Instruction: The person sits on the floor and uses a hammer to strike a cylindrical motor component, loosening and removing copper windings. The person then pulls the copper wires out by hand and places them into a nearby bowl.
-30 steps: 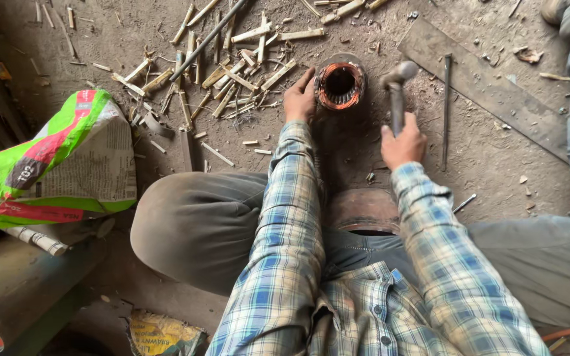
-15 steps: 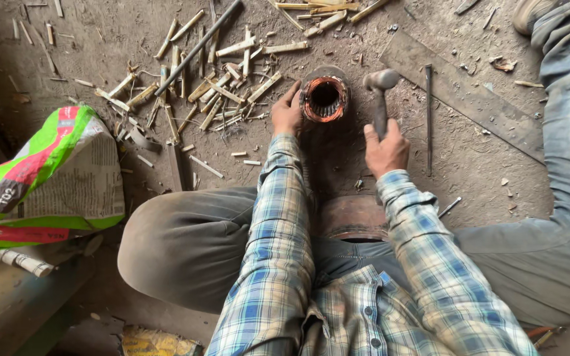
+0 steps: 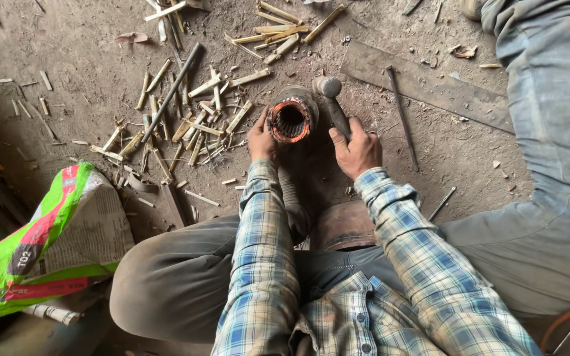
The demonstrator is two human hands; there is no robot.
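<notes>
A round metal motor core with orange copper windings around its bore stands on the dusty floor in front of me. My left hand grips its left side. A hammer is held by its handle in my right hand, and the steel head rests beside the core's right rim. Both arms wear plaid sleeves.
Many split wooden sticks and a long metal rod lie to the left. A flat metal bar and a thin rod lie right. A green and pink sack sits at lower left. Another person's trouser leg is on the right.
The view shifted, so the core and hands sit lower in frame. The hammer head has come closer to the core's rim. Both hands keep their holds.
</notes>
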